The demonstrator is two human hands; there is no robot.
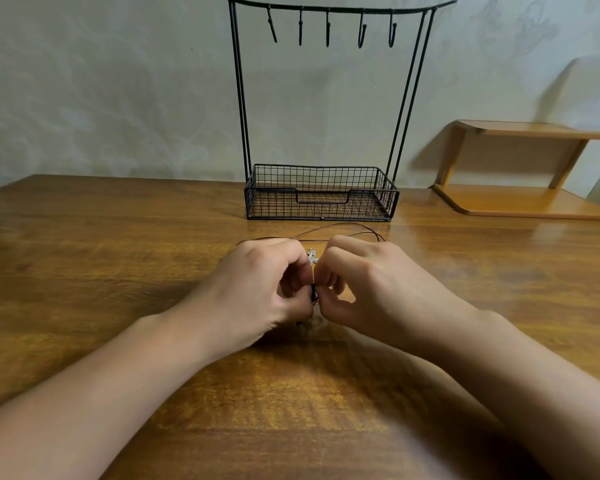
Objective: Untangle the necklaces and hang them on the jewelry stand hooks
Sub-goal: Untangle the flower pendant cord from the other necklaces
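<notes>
My left hand (257, 289) and my right hand (371, 285) meet knuckle to knuckle over the wooden table (118, 254), both pinching a small tangle of necklaces (313, 258). A silvery chain clump shows between the fingertips, and a dark bit sits lower between the thumbs. Thin brown cord (343, 228) loops away from the hands toward the stand. The black wire jewelry stand (321, 192) rises behind, and its several hooks (328, 27) on the top bar hang bare. Most of the tangle is hidden by my fingers.
The stand's wire basket base holds nothing visible. A low wooden shelf unit (520, 174) sits at the back right against the pale wall. My forearms stretch across the near half of the table.
</notes>
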